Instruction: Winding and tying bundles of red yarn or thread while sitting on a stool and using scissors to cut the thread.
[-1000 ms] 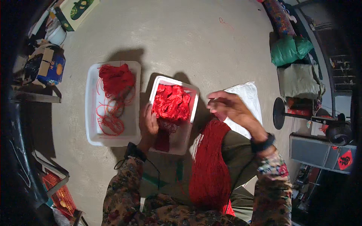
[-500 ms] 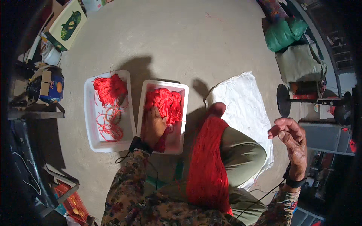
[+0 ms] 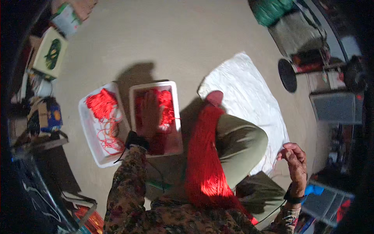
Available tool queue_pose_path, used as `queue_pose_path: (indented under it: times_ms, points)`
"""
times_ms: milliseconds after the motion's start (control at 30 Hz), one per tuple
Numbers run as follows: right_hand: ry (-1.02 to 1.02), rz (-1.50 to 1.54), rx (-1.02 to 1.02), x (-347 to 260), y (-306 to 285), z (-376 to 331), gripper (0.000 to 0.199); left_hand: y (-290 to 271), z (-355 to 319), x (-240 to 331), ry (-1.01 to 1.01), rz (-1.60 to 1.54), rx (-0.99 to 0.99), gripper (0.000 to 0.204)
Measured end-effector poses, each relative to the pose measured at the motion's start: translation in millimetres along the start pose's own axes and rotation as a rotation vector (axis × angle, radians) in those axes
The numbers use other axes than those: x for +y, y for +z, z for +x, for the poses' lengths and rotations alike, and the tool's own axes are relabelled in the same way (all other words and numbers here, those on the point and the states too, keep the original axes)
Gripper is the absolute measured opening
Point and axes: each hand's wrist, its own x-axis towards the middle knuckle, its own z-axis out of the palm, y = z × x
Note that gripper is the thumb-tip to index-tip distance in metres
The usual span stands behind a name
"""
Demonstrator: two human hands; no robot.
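Observation:
My left hand (image 3: 149,111) reaches into the right-hand white foam box (image 3: 180,136), over a bundle of red cord (image 3: 166,107). Its fingers look stretched out, though shadow darkens them. Off to the right, my right hand (image 3: 295,160) is raised beside the white sheet, thumb and fingertips pinched together; what they hold, if anything, is too small to name. A long hank of red cord (image 3: 204,163) runs along my bent leg from near the foot (image 3: 214,97) to my lap. The left foam box (image 3: 89,136) contains another red bundle (image 3: 102,104) and loose, tangled strands.
A white sheet (image 3: 243,85) lies on the floor under my leg. Along the left stand boxes (image 3: 50,52) and a dark padded seat (image 3: 39,199). Green and grey sacks (image 3: 298,33), a round black plate (image 3: 287,75) and grey bins (image 3: 337,109) line the right side.
The whole view has shifted and turned somewhat. My left hand has moved farther over the cord in the box and into shadow. The right hand stays raised and pinched.

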Motion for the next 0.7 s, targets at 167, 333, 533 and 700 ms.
queue_pose_path:
  times_ms: [167, 333, 533, 700]
  points:
    - [0.062, 0.001, 0.033, 14.8, -12.1, -15.6, 0.028, 31.6, -3.7, -10.6, -0.096, -0.115, -0.076, 0.046]
    - [0.139, 0.008, 0.122, 33.8, -28.7, -29.9, 0.028, 47.6, -11.6, -22.6, -0.145, -0.196, -0.17, 0.045]
    - [0.144, 0.082, 0.088, 55.5, -47.3, -41.6, 0.028, 35.9, -5.2, -29.2, -0.161, -0.389, -0.254, 0.044]
    - [0.134, 0.19, 0.146, 77.7, -59.0, -47.7, 0.027, 0.7, -43.0, 28.0, -0.123, -0.506, -0.409, 0.041]
